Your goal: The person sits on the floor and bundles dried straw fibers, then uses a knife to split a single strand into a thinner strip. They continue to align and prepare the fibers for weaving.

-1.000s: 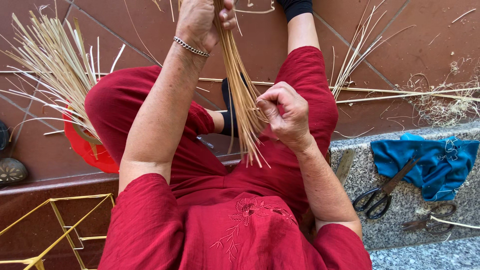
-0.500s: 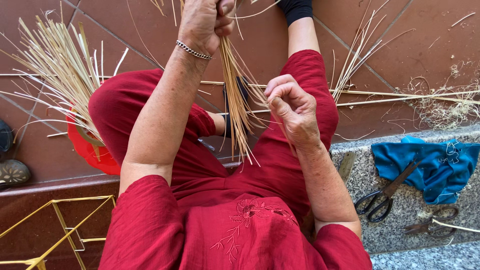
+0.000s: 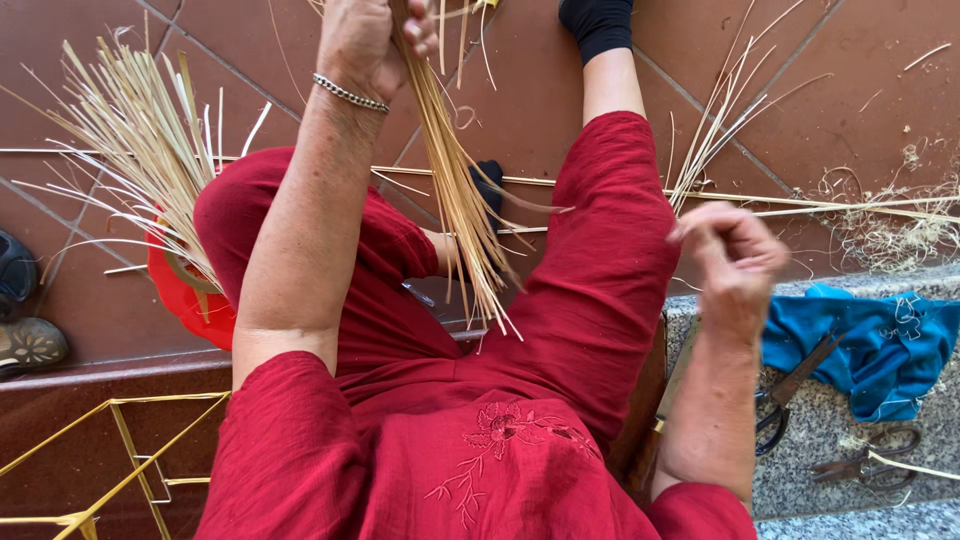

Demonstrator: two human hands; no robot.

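Observation:
My left hand [image 3: 372, 38] is raised at the top of the view and grips a bundle of thin pale straw strips [image 3: 462, 200] by its upper end; the strips hang down and fan out over my red-clad lap. My right hand [image 3: 735, 255] is out to the right, above the stone ledge, blurred, with the fingers curled loosely. I cannot see anything in it. It is well apart from the bundle.
A red bucket [image 3: 185, 300] holding more straw strips [image 3: 135, 150] stands at the left. A blue cloth [image 3: 880, 345] and scissors [image 3: 790, 390] lie on the grey stone ledge [image 3: 850, 500] at the right. Loose strips litter the red tiled floor [image 3: 800, 60]. A yellow wire frame [image 3: 110, 460] sits lower left.
My right hand has left the bundle and swung out to the right, over the ledge. My left hand still holds the bundle up.

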